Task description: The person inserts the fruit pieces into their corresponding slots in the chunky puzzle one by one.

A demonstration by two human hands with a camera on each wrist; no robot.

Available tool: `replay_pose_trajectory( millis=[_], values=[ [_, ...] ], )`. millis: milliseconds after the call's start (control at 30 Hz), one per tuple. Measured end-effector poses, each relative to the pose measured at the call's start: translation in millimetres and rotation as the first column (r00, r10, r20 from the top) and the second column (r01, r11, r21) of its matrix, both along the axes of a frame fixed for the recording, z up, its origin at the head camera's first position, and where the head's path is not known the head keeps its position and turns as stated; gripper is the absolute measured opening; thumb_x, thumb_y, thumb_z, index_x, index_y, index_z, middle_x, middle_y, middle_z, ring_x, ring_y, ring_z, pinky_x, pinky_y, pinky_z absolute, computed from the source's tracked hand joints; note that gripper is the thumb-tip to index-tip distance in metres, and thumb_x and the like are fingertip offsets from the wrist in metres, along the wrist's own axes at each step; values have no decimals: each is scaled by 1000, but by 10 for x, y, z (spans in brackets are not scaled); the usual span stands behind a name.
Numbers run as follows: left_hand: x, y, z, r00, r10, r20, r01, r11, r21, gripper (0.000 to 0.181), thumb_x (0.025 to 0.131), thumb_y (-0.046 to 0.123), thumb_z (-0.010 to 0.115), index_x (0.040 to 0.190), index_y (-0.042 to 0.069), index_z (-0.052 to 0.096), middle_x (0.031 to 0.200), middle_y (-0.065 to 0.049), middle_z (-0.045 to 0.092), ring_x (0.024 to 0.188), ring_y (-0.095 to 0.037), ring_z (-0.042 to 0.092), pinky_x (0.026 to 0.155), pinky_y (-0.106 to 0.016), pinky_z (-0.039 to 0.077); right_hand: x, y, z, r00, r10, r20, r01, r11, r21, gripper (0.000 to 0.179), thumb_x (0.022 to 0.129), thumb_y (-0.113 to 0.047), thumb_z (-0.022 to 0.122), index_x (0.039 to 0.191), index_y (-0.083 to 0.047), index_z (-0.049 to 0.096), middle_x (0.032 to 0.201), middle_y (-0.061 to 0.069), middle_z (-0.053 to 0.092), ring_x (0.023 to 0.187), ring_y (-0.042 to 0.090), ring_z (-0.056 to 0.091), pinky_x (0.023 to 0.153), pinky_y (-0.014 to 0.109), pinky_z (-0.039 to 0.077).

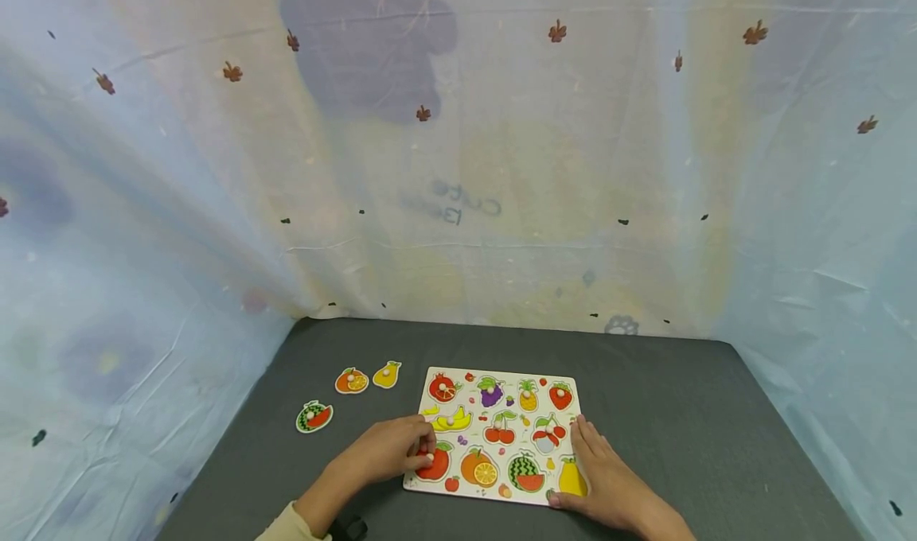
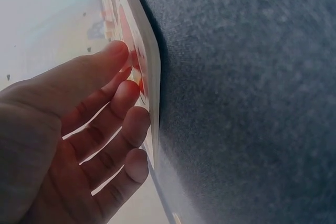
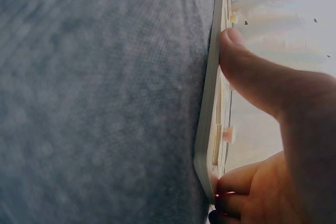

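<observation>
A white fruit puzzle board [image 1: 494,437] lies flat on the dark table. My left hand [image 1: 401,448] is at its front left corner, pinching the knob of the red apple piece [image 1: 438,466] between thumb and fingertips. In the left wrist view the thumb [image 2: 115,51] and index finger meet at that knob, while the other fingers are loosely bent by the board's edge. My right hand [image 1: 609,481] rests against the board's front right corner, its fingers fairly straight along the right side. Its thumb [image 3: 233,51] touches the front edge.
Left of the board lie three loose pieces: an orange [image 1: 352,380], a pear [image 1: 386,375] and a watermelon [image 1: 314,417]. A banana piece [image 1: 453,420] and a strawberry piece [image 1: 561,396] are on the board. A patterned curtain [image 1: 501,167] surrounds the table [image 1: 680,414] behind and at the sides.
</observation>
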State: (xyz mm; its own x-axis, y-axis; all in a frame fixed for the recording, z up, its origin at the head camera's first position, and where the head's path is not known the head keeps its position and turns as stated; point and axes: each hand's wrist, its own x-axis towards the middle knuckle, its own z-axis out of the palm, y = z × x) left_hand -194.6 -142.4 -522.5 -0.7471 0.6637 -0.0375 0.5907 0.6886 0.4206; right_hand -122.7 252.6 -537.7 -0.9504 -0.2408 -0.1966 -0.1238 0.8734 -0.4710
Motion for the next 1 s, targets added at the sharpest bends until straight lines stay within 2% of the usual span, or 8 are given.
replay_pose_trajectory(
  millis=[267,700,867,1000],
  values=[
    [-21,-21,-16,999,-2,38,1,1000,25,19,96,28,84,95,30,66,87,14,54,69,2,49,64,-22,44,7,4,-13,1000,3,-10,-3,1000,0,131,79,-71,84,166,8,26,176,26,18,161,45,22,126,65,22],
    [-64,-134,34,997,-19,72,16,999,38,20,95,23,86,99,28,67,92,14,57,75,-1,53,68,-23,47,19,-4,19,1000,-1,-14,1,1000,-6,130,79,-70,85,166,7,26,175,26,18,160,46,23,126,65,22],
    [-125,-219,6,999,-3,50,2,1000,31,22,94,22,86,100,28,66,93,15,57,76,0,53,70,-25,48,17,-7,23,1000,-6,0,6,1000,-6,131,79,-69,85,166,8,25,175,27,18,160,46,22,126,65,21],
    [-190,-325,-14,1000,26,7,-26,999,29,23,94,23,86,101,30,65,95,17,57,78,1,52,71,-27,49,22,-10,27,1000,-3,2,3,1000,-7,131,79,-69,85,165,8,25,175,27,18,160,45,23,126,65,21]
  ],
)
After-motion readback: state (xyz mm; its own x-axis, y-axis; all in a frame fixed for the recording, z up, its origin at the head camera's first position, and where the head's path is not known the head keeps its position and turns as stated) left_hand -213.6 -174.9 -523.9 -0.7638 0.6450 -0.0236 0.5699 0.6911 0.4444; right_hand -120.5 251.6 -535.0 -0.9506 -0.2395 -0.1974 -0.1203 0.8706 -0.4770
